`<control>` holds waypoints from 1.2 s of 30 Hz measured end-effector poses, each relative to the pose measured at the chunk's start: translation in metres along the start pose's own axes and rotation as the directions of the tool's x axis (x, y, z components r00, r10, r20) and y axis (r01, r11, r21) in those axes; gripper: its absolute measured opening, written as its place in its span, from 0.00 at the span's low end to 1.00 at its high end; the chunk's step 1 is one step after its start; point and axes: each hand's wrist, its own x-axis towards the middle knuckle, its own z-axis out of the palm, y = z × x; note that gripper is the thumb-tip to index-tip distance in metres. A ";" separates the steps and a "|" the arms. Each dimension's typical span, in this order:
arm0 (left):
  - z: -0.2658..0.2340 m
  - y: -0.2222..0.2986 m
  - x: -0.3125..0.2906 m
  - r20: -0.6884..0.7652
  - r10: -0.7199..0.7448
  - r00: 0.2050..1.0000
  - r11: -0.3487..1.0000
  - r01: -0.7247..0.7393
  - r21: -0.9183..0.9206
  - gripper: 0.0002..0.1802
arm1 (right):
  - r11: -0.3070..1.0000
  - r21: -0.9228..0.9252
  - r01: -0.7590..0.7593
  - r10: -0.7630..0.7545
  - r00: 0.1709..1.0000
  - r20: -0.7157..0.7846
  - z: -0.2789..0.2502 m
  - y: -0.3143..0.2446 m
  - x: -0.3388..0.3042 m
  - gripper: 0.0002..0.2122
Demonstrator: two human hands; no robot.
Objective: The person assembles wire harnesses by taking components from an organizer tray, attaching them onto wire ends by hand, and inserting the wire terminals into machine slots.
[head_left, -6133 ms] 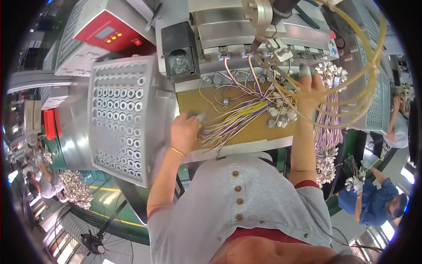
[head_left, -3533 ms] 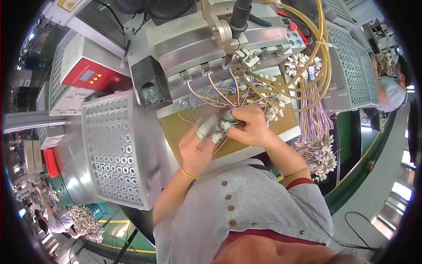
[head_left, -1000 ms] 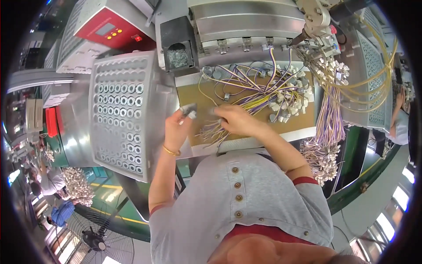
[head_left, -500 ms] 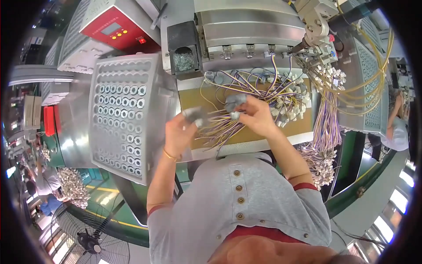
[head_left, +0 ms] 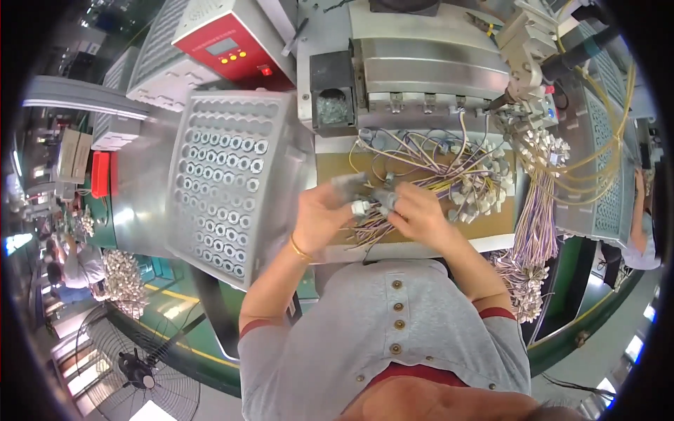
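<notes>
Over the brown work board my two hands meet, fingertips almost touching. My left hand, a thin band at its wrist, has its fingers closed in a pinch. Grey covers its fingertips, and a small white piece shows at the thumb, either a thumb cover or a connector. My right hand is also closed, with grey-covered fingertips bent inward. Whatever the fingers hold is too small and blurred to name. Loose wires in purple, white and yellow lie beneath the hands, and white connectors are heaped to the right.
Left of the board stands a pale tray with rows of metal rings. Behind are a red control box, a black bin and a metal machine. A wire bundle hangs at the right edge.
My hands have come together from apart, the left one moving right toward the right one. Its fingers have closed. The whole view has shifted, so the bench sits further right.
</notes>
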 end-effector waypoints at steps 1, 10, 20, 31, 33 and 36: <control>0.004 0.009 0.006 0.043 -0.095 0.995 0.980 0.101 -0.171 0.20 | 0.991 -0.108 0.079 -0.079 0.997 0.004 -0.002 0.003 -0.002 0.07; -0.357 -0.058 0.066 -0.421 0.676 0.605 0.032 0.546 0.837 0.18 | 0.995 -0.089 0.041 -0.045 0.998 -0.043 -0.035 0.003 -0.011 0.05; -0.247 -0.002 0.050 -0.679 0.509 0.529 0.699 0.206 0.684 0.20 | 0.720 0.502 -0.479 0.522 0.851 0.063 -0.040 -0.014 -0.002 0.05; 0.031 -0.007 0.007 0.029 0.100 0.995 0.953 -0.088 -0.289 0.19 | 0.897 0.168 -0.409 0.422 0.905 -0.053 -0.023 -0.010 0.007 0.04; 0.037 -0.006 0.008 0.052 0.122 0.991 0.947 -0.100 -0.306 0.20 | 0.863 0.261 -0.432 0.470 0.877 -0.102 -0.024 -0.012 0.005 0.04; 0.044 -0.001 0.008 0.075 0.161 0.984 0.937 -0.129 -0.324 0.21 | 0.803 0.301 -0.515 0.553 0.831 -0.054 -0.032 -0.022 0.011 0.08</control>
